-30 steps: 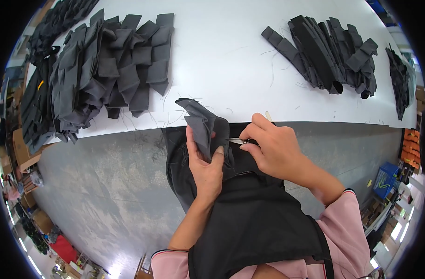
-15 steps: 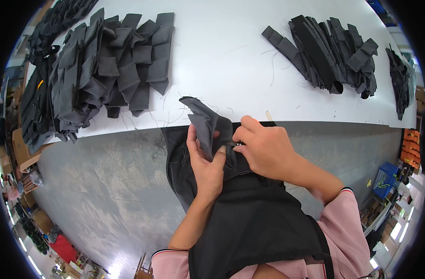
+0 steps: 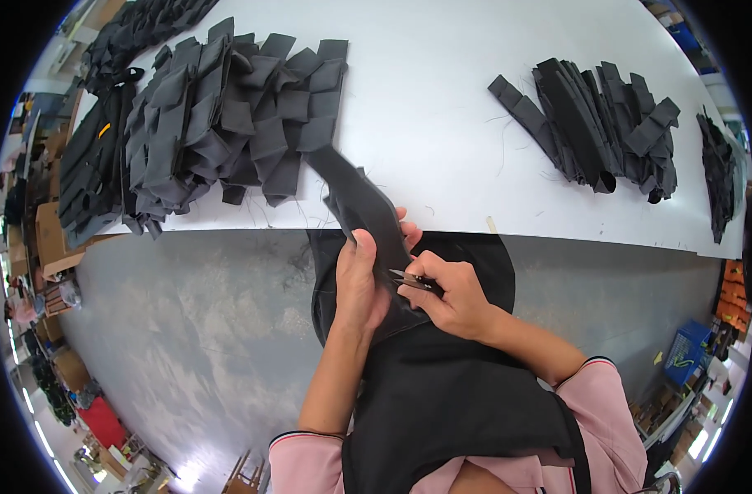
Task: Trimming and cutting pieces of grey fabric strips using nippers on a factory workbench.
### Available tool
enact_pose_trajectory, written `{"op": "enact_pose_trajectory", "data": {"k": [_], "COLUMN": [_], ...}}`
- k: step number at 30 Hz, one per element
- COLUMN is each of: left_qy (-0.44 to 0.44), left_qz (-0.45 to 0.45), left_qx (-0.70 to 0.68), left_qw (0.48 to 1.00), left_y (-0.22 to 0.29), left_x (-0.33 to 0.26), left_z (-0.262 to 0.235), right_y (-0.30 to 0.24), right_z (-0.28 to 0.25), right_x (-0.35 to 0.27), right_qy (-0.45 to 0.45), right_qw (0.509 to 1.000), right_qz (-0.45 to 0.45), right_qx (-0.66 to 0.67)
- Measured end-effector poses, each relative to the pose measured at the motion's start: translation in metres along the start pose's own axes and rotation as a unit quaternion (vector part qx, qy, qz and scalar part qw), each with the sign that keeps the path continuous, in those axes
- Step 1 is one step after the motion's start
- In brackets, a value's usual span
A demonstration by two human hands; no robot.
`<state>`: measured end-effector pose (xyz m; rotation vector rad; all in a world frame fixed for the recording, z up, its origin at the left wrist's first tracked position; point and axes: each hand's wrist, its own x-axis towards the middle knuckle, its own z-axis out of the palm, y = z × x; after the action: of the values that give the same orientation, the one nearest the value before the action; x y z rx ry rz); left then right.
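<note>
My left hand (image 3: 361, 276) is closed around a dark grey fabric strip (image 3: 363, 202), its thumb on the near side and fingertips showing past the far edge. The strip's upper end reaches over the table edge toward the big pile. In my right hand (image 3: 454, 292) is a pair of small thread snips (image 3: 413, 280), gripped in the fingers. Their metal blades point left and lie against the strip, close beside the left hand; whether they touch the cloth's edge I cannot tell. Below, the strip's lower part meets the black apron (image 3: 450, 370) on my lap.
A large pile of dark grey fabric pieces (image 3: 252, 115) lies at the left on the white table (image 3: 425, 107). A smaller bundle of strips (image 3: 582, 123) lies at the right, with more dark pieces (image 3: 716, 177) beyond it. Loose threads are scattered about. A blue crate (image 3: 686, 350) stands at the far right.
The strip has turned in my left hand and now shows a long flat face, its end farther up and left. My right hand has moved lower, and the snips' blades now show.
</note>
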<state>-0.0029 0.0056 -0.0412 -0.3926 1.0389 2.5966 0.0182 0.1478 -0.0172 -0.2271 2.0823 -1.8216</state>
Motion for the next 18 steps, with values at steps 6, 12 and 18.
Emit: {"op": "enact_pose_trajectory", "data": {"k": [6,12,18], "left_qy": [-0.016,-0.041,0.001], "left_qz": [-0.006,-0.017,-0.007], "left_qx": [-0.025,-0.095,-0.058], "left_qw": [1.0,0.994,0.998], "left_y": [0.004,-0.008,-0.005], "left_x": [0.003,-0.008,-0.004], "left_z": [0.007,0.012,0.007], "right_y": [0.004,-0.001,0.003], "right_z": [0.007,0.008,0.008], "right_x": [-0.017,-0.01,-0.022], "right_qy": [0.094,0.121,0.023], "right_qw": [0.988,0.991,0.997], "right_qz": [-0.084,-0.004,-0.044], "right_qx": [-0.091,0.064,-0.052]}}
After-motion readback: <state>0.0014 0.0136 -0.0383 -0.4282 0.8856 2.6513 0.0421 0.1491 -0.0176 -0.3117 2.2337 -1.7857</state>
